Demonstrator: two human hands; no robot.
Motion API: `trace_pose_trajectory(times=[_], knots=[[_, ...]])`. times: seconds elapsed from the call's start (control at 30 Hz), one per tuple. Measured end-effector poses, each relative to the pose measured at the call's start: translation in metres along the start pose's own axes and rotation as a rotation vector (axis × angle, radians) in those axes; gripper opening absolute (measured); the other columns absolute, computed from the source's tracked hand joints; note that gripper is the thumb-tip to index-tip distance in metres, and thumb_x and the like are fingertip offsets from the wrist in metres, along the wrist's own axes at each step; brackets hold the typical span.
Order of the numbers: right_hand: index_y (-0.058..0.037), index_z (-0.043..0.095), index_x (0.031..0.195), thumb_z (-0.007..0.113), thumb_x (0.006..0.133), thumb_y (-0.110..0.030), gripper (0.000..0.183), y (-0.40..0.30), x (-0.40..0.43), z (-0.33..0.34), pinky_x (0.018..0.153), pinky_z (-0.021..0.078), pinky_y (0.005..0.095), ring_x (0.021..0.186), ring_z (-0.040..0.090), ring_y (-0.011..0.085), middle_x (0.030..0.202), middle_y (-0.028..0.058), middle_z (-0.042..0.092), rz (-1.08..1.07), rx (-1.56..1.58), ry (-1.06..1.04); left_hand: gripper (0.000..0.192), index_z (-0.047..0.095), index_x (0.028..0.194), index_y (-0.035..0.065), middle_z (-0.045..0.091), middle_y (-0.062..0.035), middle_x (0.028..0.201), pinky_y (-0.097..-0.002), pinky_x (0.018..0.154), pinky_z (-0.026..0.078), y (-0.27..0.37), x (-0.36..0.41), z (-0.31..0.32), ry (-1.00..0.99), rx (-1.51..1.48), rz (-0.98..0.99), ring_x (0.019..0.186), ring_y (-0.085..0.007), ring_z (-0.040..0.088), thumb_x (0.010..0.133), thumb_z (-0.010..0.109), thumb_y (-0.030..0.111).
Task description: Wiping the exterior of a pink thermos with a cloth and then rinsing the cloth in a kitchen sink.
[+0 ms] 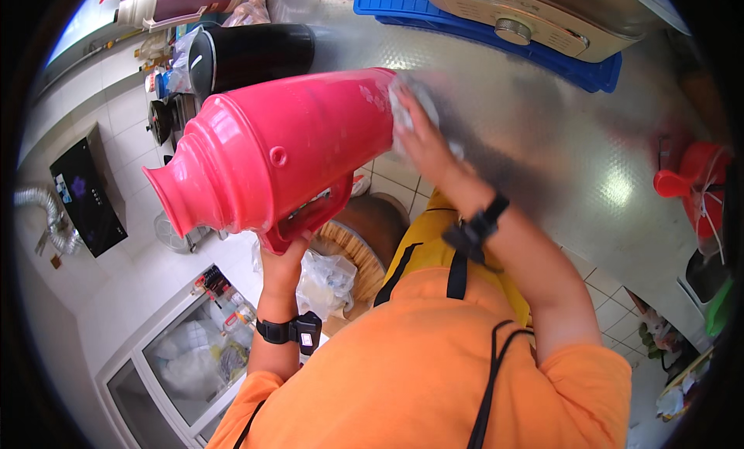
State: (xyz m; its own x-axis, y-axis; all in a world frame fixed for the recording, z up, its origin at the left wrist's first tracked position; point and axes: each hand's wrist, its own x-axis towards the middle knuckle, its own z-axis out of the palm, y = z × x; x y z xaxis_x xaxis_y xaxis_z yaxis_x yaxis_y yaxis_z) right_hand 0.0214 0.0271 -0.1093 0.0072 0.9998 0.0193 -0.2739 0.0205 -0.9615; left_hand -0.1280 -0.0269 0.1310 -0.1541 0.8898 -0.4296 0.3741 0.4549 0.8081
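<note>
A pink thermos flask (pixel 308 111) lies tilted on its side in the air, its flared mouth towards the left and its base towards the right. My left hand (pixel 290 257) grips its handle from below; most of the fingers are hidden behind the handle and body. At the base, my right hand (pixel 419 132) presses a pale cloth (pixel 427 103) against the flask, partly covering it. The hand and cloth are slightly blurred.
A metal-topped counter (pixel 511 123) runs ahead of me. On it stand a black cylindrical container (pixel 261 56), an appliance with a knob (pixel 523 13) on a blue tray (pixel 401 4), and a red plastic vessel (pixel 694 184). Below are a round wooden-looking container (pixel 349 251) and a plastic bag (pixel 325 283).
</note>
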Motion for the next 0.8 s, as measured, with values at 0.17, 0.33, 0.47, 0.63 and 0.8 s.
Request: trace_pose_trajectory(times=[0.17, 0.33, 0.47, 0.63, 0.8], knots=[[-0.0046, 0.036, 0.14, 0.049, 0.092, -0.011, 0.05, -0.035, -0.013, 0.009, 0.112, 0.0252, 0.0389, 0.137, 0.031, 0.0333, 0.147, 0.0197, 0.034, -0.034, -0.092, 0.07, 0.055, 0.044, 0.128, -0.0029, 0.061, -0.0174, 0.119, -0.035, 0.099, 0.042, -0.005, 0.001, -0.01, -0.028, 0.025, -0.018, 0.112, -0.0247, 0.058, 0.074, 0.055, -0.003], [-0.0017, 0.053, 0.127, 0.041, 0.098, -0.023, 0.038, -0.004, 0.074, -0.001, 0.106, 0.0342, 0.0358, 0.124, 0.048, 0.0321, 0.128, 0.0178, 0.056, 0.07, 0.142, -0.152, 0.048, 0.053, 0.121, -0.0005, 0.063, -0.0119, 0.115, -0.0334, 0.094, 0.044, -0.013, 0.008, -0.029, -0.083, 0.12, -0.035, 0.107, -0.0204, 0.059, 0.074, 0.06, 0.0], [-0.0018, 0.058, 0.121, 0.039, 0.099, -0.028, 0.039, 0.019, 0.124, 0.0, 0.101, 0.0382, 0.0342, 0.115, 0.056, 0.029, 0.12, 0.0171, 0.061, 0.265, 0.162, -0.402, 0.046, 0.054, 0.119, 0.0005, 0.063, -0.0086, 0.112, -0.032, 0.091, 0.045, -0.033, 0.014, -0.06, -0.043, 0.214, -0.043, 0.103, -0.0185, 0.058, 0.074, 0.063, 0.002], [-0.0033, 0.055, 0.125, 0.043, 0.097, -0.026, 0.038, 0.019, 0.101, 0.005, 0.104, 0.036, 0.0346, 0.12, 0.052, 0.0293, 0.126, 0.0179, 0.057, 0.219, 0.096, -0.206, 0.048, 0.053, 0.12, 0.0016, 0.061, -0.0073, 0.112, -0.0322, 0.091, 0.044, -0.036, 0.021, -0.062, -0.047, 0.246, -0.015, 0.103, -0.0182, 0.057, 0.074, 0.066, 0.005], [-0.0014, 0.042, 0.136, 0.044, 0.096, -0.017, 0.043, 0.001, -0.004, 0.013, 0.111, 0.026, 0.0339, 0.135, 0.036, 0.0298, 0.141, 0.0199, 0.043, 0.076, -0.033, 0.078, 0.047, 0.053, 0.12, 0.0015, 0.061, -0.008, 0.112, -0.0325, 0.092, 0.043, -0.033, 0.019, -0.056, -0.026, 0.219, -0.008, 0.104, -0.0189, 0.057, 0.074, 0.065, 0.005]])
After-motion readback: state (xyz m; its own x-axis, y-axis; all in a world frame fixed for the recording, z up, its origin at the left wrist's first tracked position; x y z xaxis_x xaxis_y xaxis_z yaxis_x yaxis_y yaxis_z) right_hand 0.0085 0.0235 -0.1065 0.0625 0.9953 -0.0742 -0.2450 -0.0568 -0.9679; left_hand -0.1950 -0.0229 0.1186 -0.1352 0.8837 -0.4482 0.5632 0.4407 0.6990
